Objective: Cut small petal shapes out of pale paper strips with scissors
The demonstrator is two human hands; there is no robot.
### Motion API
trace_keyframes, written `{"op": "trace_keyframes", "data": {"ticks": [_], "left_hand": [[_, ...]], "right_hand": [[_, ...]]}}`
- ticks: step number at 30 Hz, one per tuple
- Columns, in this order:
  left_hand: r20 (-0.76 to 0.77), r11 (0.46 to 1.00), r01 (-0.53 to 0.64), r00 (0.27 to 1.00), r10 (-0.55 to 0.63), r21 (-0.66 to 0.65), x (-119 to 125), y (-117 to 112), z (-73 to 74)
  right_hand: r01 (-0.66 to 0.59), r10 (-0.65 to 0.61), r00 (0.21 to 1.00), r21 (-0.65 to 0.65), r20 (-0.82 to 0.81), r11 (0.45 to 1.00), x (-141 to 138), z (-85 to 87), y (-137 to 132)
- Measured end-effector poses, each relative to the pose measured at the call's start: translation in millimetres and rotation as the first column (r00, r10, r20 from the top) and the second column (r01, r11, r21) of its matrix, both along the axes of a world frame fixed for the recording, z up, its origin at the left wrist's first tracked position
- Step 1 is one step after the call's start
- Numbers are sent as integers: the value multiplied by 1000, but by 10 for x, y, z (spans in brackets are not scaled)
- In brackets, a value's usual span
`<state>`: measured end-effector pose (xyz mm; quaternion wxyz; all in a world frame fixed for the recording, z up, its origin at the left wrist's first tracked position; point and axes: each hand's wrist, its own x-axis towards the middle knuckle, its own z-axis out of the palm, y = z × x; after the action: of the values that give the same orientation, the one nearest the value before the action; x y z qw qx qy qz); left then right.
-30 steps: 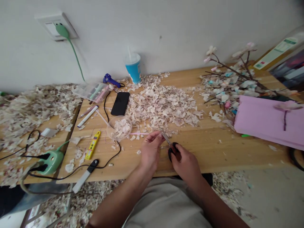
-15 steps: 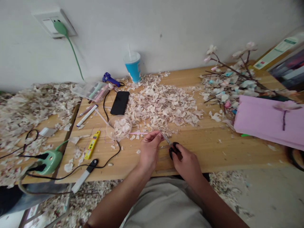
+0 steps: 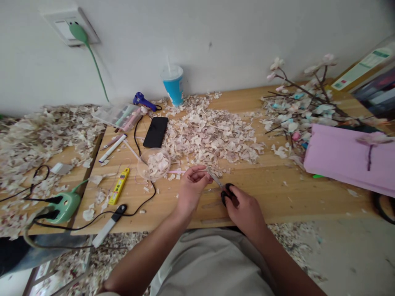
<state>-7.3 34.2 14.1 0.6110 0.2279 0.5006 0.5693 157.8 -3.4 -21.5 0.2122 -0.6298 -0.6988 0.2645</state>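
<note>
Black-handled scissors [image 3: 222, 190] are gripped in the right hand [image 3: 245, 209], blades angled toward the left hand [image 3: 191, 187], where a small pale piece is pinched; since a second ago both hands have edged farther onto the wooden table [image 3: 277, 193], cutting seemingly ongoing.

Around the one black phone [image 3: 156, 131] lie one blue cup [image 3: 173, 85], one clear bowl [image 3: 153, 164], one yellow cutter [image 3: 119, 186], one pair of scissors [image 3: 222, 189], one pink paper stack [image 3: 348, 159] and two hands.
</note>
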Motion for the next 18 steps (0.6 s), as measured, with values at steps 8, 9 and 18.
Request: {"op": "trace_keyframes", "data": {"ticks": [8,9,18], "left_hand": [[-116,983,174,979,-167,52,-150,68,21],[-83,985,168,983,-164,40,-145,59,9],[393,978,113,919,-35,-177,106,-149,-105]], "right_hand": [[-43,43,999,-50,7,998,75,56,15],[-41,41,999,-47,-1,998,79,51,11],[-34,34,999,-26,-11,999,111,25,-54]]}}
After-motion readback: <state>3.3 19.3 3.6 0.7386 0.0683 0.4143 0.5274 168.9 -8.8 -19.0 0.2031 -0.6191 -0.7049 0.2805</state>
